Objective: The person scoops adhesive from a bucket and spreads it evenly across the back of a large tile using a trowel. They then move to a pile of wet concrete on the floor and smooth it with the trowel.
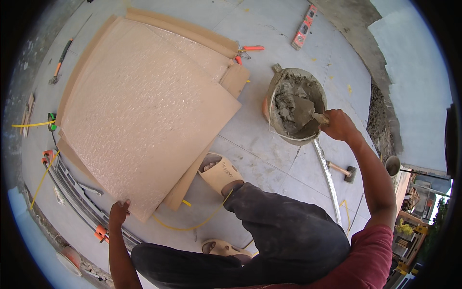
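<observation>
My right hand point(340, 126) is closed round the handle of a trowel point(304, 111), whose blade rests in the wet grey mortar point(285, 103) inside a bucket point(267, 108). The bucket is crusted with mortar and stands ahead of me to the right. At the near left corner of a large tan square panel point(149, 101), my left hand point(119, 212) grips the edge, thumb on top and the other fingers mostly hidden. Shiny streaks cover the panel's upper face. Beneath it lies opened cardboard point(185, 31), with another streaked sheet partly showing at the far side.
A tile cutter point(79, 197) and a green tape measure point(52, 118) lie at the left, a hammer point(61, 60) farther off. Pliers point(250, 48) and a red spirit level point(304, 29) lie ahead. Near the bucket are a mallet point(350, 174) and a metal straightedge point(328, 180).
</observation>
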### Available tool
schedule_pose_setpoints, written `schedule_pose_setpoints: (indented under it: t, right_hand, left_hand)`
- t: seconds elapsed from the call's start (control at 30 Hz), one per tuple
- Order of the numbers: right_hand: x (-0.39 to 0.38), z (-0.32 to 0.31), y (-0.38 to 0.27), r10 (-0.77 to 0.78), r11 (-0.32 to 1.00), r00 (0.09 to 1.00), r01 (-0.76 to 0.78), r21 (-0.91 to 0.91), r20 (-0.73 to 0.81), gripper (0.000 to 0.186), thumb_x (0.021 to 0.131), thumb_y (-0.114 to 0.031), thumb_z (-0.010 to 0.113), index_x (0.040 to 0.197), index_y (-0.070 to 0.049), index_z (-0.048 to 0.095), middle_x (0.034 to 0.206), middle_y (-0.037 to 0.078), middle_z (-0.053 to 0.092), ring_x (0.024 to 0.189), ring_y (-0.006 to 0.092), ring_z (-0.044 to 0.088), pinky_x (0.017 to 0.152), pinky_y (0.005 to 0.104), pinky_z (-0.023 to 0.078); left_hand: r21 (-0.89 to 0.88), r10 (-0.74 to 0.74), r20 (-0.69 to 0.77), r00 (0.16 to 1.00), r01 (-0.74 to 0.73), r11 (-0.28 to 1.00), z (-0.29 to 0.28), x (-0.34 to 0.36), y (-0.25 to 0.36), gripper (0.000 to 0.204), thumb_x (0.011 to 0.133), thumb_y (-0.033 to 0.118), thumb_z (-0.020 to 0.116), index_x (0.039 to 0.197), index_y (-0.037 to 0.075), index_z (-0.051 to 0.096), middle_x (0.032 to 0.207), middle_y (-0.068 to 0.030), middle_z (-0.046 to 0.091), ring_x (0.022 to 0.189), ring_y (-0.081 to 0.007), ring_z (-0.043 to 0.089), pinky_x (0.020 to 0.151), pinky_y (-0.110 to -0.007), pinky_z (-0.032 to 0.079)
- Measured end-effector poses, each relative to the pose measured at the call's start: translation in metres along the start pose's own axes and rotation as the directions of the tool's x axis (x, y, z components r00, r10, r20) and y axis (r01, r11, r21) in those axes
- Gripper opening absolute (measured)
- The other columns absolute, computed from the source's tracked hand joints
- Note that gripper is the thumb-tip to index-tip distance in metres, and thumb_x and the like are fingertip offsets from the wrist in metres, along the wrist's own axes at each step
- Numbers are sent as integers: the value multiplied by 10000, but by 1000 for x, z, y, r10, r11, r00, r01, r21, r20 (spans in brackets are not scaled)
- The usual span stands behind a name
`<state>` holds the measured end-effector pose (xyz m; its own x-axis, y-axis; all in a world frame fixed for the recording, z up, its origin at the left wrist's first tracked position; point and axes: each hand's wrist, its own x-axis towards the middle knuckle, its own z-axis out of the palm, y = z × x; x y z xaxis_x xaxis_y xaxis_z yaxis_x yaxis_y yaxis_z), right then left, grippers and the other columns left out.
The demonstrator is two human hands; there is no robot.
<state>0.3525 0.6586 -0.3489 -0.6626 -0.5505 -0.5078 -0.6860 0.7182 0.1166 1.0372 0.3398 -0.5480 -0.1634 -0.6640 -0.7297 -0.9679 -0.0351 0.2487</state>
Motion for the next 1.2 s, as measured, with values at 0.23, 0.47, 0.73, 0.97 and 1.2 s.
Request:
schedule_pose_setpoints:
  t: [0.23,0.47,0.73,0.97,1.2]
  right_hand:
    - [12,-9,-26,134,887,934,-262,379,332,300,785,-240,705,845,47,642,644,133,613,532,216,621,468,358,490]
    - [7,6,-14,53,854,976,-153,497,209,283,800,-236,702,817,41,645,591,70,561,481,147,556,446,310,443]
    - [-17,20,-1,37,769,992,-104,631,119,239,806,-197,704,865,31,663,612,42,562,507,104,525,498,283,434]
    - [-51,33,14,29,581,1000,-7,814,-13,199,850,-175,657,897,16,623,678,20,574,539,81,537,496,251,444]
    - [-56,1,-38,-27,461,997,81,883,-78,214,836,-130,613,960,43,625,694,22,570,583,86,527,543,243,419]
  left_hand:
    - [-15,2,24,1000,-1,1000,2,2,5,586,890,504,609,853,-81,619,608,-173,647,607,-260,678,638,-382,515]
    - [4,-18,46,999,18,1000,0,3,1,612,892,519,602,883,-93,608,621,-176,651,595,-257,673,634,-387,513]
    - [14,-15,50,999,14,1000,-5,5,3,590,889,496,624,840,-91,606,619,-166,647,587,-243,668,600,-366,506]
    - [44,-1,34,999,-1,999,1,3,8,584,895,490,619,836,-90,602,622,-161,646,590,-238,669,603,-368,506]
    - [8,-13,55,998,12,1000,-4,2,-7,590,892,525,603,807,-58,620,603,-150,630,578,-243,655,622,-384,506]
